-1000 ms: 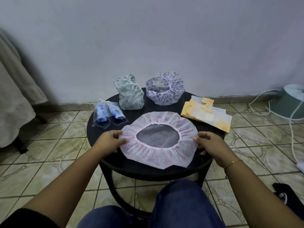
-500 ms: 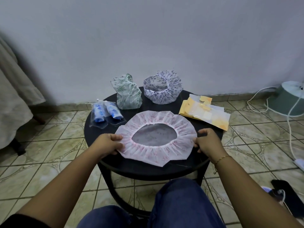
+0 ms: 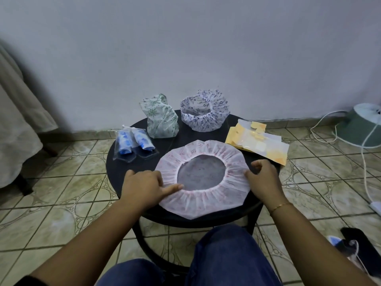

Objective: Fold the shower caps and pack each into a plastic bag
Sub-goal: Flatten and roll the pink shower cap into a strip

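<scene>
1. Pink-printed shower cap (image 3: 203, 198) lies flat, opening up, on the near half of the round black tabletop (image 3: 115, 172).
2. Left hand (image 3: 144, 187) rests on its left rim, index finger stretched along the elastic, the other fingers loosely bent.
3. Right hand (image 3: 262, 182) sits at the right rim, fingers curled; whether they pinch the cap, I cannot tell.
4. Behind: green cap (image 3: 161, 118), purple cap (image 3: 205, 113), bagged blue caps (image 3: 134, 144), yellow plastic bags (image 3: 257, 144). No print is readable.
</scene>
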The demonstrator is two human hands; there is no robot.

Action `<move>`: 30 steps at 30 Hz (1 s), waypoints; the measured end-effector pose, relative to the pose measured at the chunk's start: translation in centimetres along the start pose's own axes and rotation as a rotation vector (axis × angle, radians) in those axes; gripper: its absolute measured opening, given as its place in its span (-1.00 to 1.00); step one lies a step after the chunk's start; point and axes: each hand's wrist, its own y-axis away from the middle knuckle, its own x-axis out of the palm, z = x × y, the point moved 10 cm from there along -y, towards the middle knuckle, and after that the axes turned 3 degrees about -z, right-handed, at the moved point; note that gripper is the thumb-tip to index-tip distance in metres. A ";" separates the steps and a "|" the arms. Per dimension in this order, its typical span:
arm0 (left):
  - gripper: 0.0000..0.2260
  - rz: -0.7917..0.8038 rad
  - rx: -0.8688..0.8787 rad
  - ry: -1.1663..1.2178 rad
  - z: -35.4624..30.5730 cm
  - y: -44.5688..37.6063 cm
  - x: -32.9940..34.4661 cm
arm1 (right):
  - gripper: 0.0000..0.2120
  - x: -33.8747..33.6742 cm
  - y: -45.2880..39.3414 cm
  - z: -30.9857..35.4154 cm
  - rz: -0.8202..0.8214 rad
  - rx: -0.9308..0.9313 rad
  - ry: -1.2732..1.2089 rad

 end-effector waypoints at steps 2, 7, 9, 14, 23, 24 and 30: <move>-0.38 -0.045 0.056 0.054 -0.2 -0.6 -0.4 | -0.73 0.6 0.3 1.4 0.036 -0.138 0.127; 0.18 0.159 0.269 0.075 -1.1 -1.3 2.9 | -0.40 4.6 2.3 1.5 0.466 -0.235 0.564; 0.20 0.323 0.264 0.095 -0.8 -1.0 5.1 | -0.32 5.3 2.9 0.0 0.574 -0.253 0.678; 0.19 0.399 0.199 0.046 1.0 -0.8 6.7 | -0.25 4.7 2.5 -2.0 0.639 -0.326 0.821; 0.09 0.090 0.225 -0.070 -0.8 -1.2 1.5 | -0.40 2.7 0.8 0.2 0.321 -0.389 0.639; 0.00 0.049 0.237 -0.070 -1.3 -1.4 0.7 | -0.49 2.1 0.8 0.8 0.235 -0.388 0.632; -0.65 -0.147 0.262 0.090 -3.3 -2.9 -2.0 | -0.68 2.5 0.7 2.9 0.159 -0.307 0.638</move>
